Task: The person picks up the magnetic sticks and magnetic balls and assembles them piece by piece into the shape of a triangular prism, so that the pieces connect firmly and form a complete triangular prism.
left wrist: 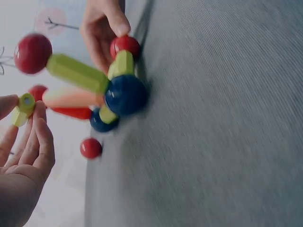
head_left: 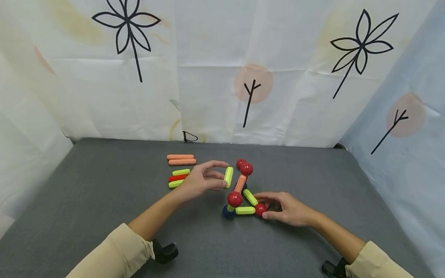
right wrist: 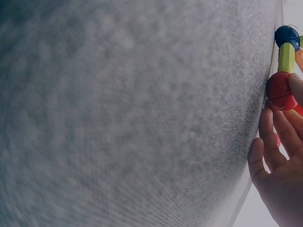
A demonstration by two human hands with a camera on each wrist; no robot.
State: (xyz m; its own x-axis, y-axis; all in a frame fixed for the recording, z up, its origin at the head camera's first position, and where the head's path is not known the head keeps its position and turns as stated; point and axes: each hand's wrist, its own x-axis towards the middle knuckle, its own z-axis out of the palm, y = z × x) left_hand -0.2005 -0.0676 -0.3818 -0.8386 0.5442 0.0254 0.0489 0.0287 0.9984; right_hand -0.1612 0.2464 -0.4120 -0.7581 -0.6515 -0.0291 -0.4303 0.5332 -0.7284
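A small frame of rods and balls point(head_left: 241, 195) stands on the grey table point(head_left: 94, 210): yellow-green rods, an orange rod, red balls and blue balls. My left hand point(head_left: 204, 180) pinches a loose yellow-green rod point(head_left: 229, 177) point(left wrist: 22, 109) just left of the frame's top. My right hand point(head_left: 286, 207) point(right wrist: 279, 156) grips the red ball point(head_left: 260, 209) point(right wrist: 281, 91) at the frame's near right corner. A blue ball point(head_left: 227, 212) point(left wrist: 125, 94) forms the near left corner. The upper red ball point(head_left: 235, 198) point(left wrist: 32, 53) sits above the base.
Spare rods lie behind my left hand: two orange ones point(head_left: 181, 159) and a yellow-green and red cluster point(head_left: 178, 178). A patterned cloth backdrop point(head_left: 216, 61) walls the table on three sides. A loose red ball point(left wrist: 91, 148) lies beyond the frame.
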